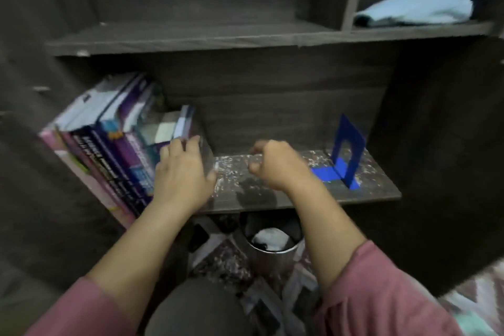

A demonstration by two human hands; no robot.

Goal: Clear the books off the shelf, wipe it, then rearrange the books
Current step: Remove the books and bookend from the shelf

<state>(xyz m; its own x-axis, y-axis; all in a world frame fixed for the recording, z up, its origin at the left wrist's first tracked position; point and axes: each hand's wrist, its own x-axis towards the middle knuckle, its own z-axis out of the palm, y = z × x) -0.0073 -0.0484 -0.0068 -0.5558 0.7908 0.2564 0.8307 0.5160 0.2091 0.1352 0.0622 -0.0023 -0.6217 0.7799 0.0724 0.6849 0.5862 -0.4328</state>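
Several books (114,142) stand leaning to the left at the left end of the dark shelf board (272,199), which is speckled with white. My left hand (182,172) lies with straight fingers on the rightmost book, thumb out to the right. My right hand (275,163) hovers over the bare middle of the shelf with fingers loosely curled and holds nothing. A blue metal bookend (346,150) stands at the right end of the shelf.
A light blue cloth (414,9) lies folded in the upper right compartment. The shelf above (191,38) holds nothing in view. Under the shelf on the patterned floor stands a metal bin (272,245) with white stuff inside. My knee (196,305) is at the bottom.
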